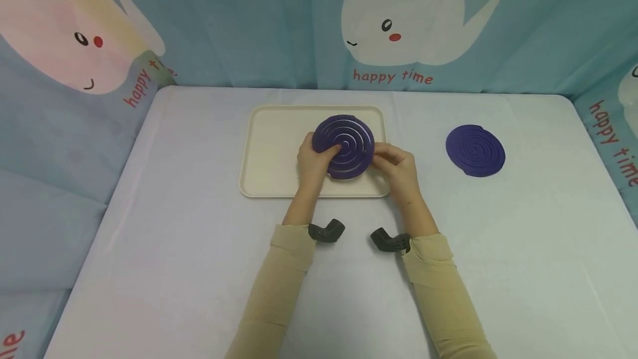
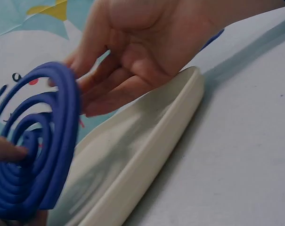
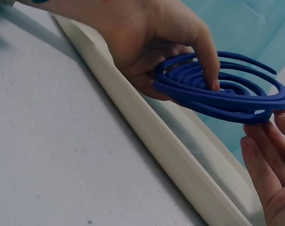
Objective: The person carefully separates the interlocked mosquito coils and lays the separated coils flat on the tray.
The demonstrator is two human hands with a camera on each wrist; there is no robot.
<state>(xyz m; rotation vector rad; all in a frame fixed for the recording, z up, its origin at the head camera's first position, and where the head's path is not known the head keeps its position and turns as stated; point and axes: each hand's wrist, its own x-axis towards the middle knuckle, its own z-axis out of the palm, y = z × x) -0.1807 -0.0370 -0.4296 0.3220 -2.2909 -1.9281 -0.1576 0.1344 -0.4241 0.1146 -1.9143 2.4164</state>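
A purple-blue mosquito coil point(image 1: 356, 158) is held above the cream tray point(image 1: 271, 151). My left hand point(image 1: 311, 169) grips it from the left, thumb pressed near the centre and the other fingers underneath. At its right edge, my right hand point(image 1: 400, 173) pinches the rim with thumb and fingertips. Seen in the right wrist view, the coil point(image 3: 199, 98) is tilted, and its turns stand apart at different heights. The left wrist view shows gaps between the turns of the coil point(image 2: 64, 141). A second coil point(image 1: 475, 151) lies flat on the table to the right.
The tray sits near the back of a white-covered table point(image 1: 164, 226). Behind it hangs a blue curtain point(image 1: 259, 26) with whale prints. A dark camera mount point(image 1: 327, 231) is on the left wrist, and another mount point(image 1: 390, 240) on the right.
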